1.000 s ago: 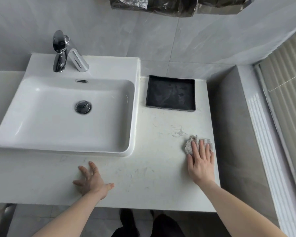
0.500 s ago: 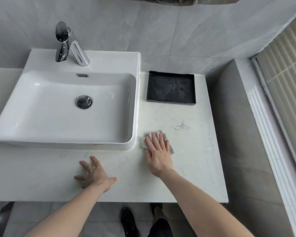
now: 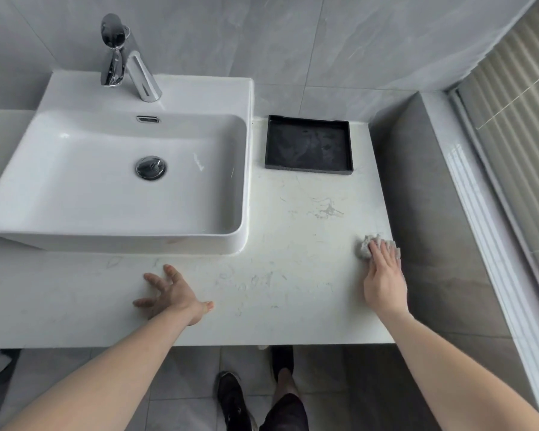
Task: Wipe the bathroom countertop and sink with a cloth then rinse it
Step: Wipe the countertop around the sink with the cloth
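Note:
A crumpled grey cloth (image 3: 365,246) lies at the right edge of the white marble countertop (image 3: 293,269). My right hand (image 3: 384,278) presses flat on it with straight fingers, covering most of it. My left hand (image 3: 173,296) rests on the countertop in front of the sink, fingers spread. The white rectangular sink (image 3: 112,181) stands on the counter at the left, with a chrome faucet (image 3: 125,60) at its back and a chrome drain plug (image 3: 150,168) in the basin.
A black square tray (image 3: 308,147) sits on the counter behind the cloth, against the grey tiled wall. A grey ledge (image 3: 423,213) rises right beside the counter's right edge. My feet show on the tiled floor below the counter's front edge.
My right hand has slid the cloth from beside the sink's front corner across to the counter's right edge. The left hand has stayed in place.

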A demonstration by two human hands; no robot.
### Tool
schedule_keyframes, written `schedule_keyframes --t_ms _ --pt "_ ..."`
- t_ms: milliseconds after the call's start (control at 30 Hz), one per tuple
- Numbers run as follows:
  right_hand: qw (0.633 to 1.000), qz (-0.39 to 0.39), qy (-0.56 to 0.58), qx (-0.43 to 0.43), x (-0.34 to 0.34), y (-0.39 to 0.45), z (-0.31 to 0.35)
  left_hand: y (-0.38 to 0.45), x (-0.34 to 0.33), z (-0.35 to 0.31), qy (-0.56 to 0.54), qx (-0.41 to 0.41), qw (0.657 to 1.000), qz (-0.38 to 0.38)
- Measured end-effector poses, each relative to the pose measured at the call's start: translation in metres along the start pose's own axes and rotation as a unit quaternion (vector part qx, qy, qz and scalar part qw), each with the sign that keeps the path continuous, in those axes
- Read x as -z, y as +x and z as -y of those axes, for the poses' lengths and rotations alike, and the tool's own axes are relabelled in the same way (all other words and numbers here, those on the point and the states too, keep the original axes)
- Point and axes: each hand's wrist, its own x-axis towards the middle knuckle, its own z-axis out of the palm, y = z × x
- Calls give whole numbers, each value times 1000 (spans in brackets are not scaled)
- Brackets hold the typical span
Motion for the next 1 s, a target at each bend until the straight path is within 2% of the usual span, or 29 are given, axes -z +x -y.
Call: schedule_keyframes --t_ms 67,133,200,267,367,433,567,733,833,900,933,1000 --pt "998 -18 43 -48 7 -2 13 -2 1 0 2 -1 1000 3" --pt "995 -29 89 -46 4 -11 42 -4 3 0 5 -1 1000 3" --pt "992 -16 121 22 -7 -28 75 -5 4 -1 3 -1 1000 5" --pt "986 30 124 106 -24 -47 105 -6 5 -2 5 0 1000 7" --pt "975 109 50 185 -55 -73 136 -4 5 -2 12 2 1000 9" --pt "973 118 -21 198 -67 -84 135 -3 4 -2 13 2 1000 9" --pt "987 80 -26 135 -49 -80 88 0 2 -1 13 2 1000 11" --pt "999 46 16 -16 -1 -54 -12 3 1 -2 8 4 1000 8" --pt "992 1 40 -117 34 -46 -27 2 1 0 2 4 1000 14" --pt "988 -55 77 -123 45 -52 -13 1 1 -2 3 3 1000 12" --pt "988 -73 93 -96 46 -55 -1 1 1 -2 5 1 1000 12" --pt "990 -55 125 -33 32 -60 29 1 3 -2 4 0 1000 13"
